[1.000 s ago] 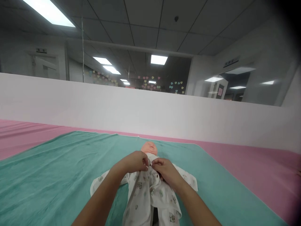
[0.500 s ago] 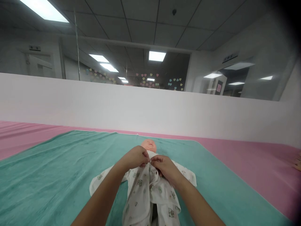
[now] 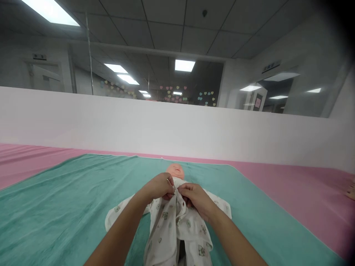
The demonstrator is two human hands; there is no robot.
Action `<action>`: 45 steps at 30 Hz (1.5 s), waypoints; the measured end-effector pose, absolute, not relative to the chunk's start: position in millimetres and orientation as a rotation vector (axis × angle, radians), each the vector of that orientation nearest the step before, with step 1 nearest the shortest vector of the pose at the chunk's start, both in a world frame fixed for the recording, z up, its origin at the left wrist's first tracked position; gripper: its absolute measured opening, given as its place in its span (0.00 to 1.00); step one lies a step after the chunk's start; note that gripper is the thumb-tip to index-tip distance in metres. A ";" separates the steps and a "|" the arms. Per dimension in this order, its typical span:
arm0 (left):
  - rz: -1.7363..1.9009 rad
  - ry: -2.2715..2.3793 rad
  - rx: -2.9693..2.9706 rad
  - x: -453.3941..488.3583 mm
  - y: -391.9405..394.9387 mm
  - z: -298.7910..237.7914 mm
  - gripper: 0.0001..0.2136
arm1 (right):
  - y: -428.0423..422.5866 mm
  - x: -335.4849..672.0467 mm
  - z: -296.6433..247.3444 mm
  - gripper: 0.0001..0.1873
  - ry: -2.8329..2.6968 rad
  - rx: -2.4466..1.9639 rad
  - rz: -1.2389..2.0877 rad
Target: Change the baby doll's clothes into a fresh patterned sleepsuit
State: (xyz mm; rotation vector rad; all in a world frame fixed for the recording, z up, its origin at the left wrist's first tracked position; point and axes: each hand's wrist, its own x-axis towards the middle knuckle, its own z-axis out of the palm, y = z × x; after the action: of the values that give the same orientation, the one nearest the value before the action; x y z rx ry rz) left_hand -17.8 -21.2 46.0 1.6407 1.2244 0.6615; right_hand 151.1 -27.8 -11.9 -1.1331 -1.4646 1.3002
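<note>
A baby doll (image 3: 175,170) lies on its back, its head away from me, dressed in a white printed baby garment (image 3: 164,221). My left hand (image 3: 161,186) pinches the garment's front edge near the collar. Just to its right, my right hand (image 3: 195,197) pinches the opposite front edge, with the fingertips of both hands close together. Below the hands the front panels hang apart, and both sleeves stretch out to the sides. The small fastening between my fingers is too hidden to make out.
Under the doll is a teal blanket (image 3: 83,199) on a pink mat (image 3: 294,192). A low white wall (image 3: 177,129) with glass above stands behind. At the far right edge, part of another person's foot (image 3: 351,191) shows.
My fingertips have drawn slightly apart at the collar, the left hand shifting a little to the left. Both hands keep their pinch on the garment.
</note>
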 end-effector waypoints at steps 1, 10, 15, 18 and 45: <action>0.678 1.228 1.623 -17.2 -21.0 43.9 0.07 | -28.2 150.9 -12.0 0.12 -1.461 -1.117 1.309; 1.132 1.291 1.574 -13.2 -30.2 -9.4 0.06 | -33.4 143.9 -9.8 0.12 -1.607 -1.185 1.136; 1.225 1.345 1.533 -11.6 -43.0 -16.9 0.06 | -32.9 144.2 -16.8 0.13 -1.690 -1.175 1.071; 1.221 1.310 1.490 -11.2 -45.8 -14.8 0.06 | -35.2 143.4 -16.1 0.11 -1.725 -1.149 1.058; 1.340 0.973 1.127 -12.7 -40.8 -27.2 0.13 | -43.9 139.5 -11.2 0.07 -1.849 -1.181 0.874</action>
State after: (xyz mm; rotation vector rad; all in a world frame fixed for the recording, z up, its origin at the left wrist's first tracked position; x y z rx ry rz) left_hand -12.7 -40.8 -27.2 1.1272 0.9734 1.3396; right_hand 139.5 -43.9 -11.2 -1.1806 -1.8492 0.8736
